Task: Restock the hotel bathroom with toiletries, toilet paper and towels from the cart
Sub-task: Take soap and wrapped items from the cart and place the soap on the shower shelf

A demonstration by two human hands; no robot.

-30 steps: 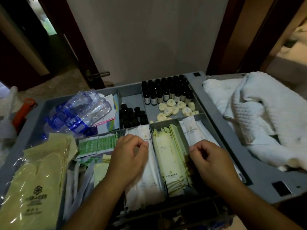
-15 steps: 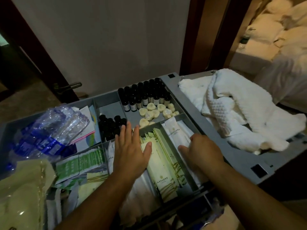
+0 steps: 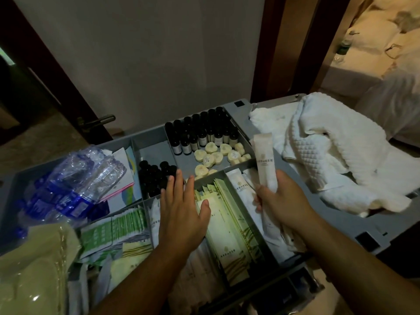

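My right grip (image 3: 281,201) is closed round one long, narrow white paper packet (image 3: 264,155), with fingers and thumb curled about its lower part. The packet stands nearly upright over the front right compartment of the grey plastic cart tray (image 3: 341,228), and its crimped top end rises above the tray wall. A short line of dark print crosses its middle, too small for me to read. Its lower end is lost behind my fingers. My left grip (image 3: 181,212) is wide and flat, fingers straight, holding nothing, spread over the packets in the front middle compartments.

I have one packet in hand. More white packets like it (image 3: 237,185) lie in the compartment below, partly under my hand, so I cannot count them. The pale yellow-green flat packets (image 3: 227,226) are packed too tightly edge to edge to count. The small round cream soaps (image 3: 213,155) number about a dozen, some overlapping. Small dark bottles with white labels (image 3: 200,135) stand in rows at the back, and a second cluster of black-capped bottles (image 3: 154,176) sits left of the soaps.

The heap of white quilted towels (image 3: 329,151) lies at the right, its number unclear. The clear plastic water bottles with blue labels (image 3: 75,178) are bundled together and blurred. A pale yellow bagged item (image 3: 29,269) is cut off at the lower left corner.
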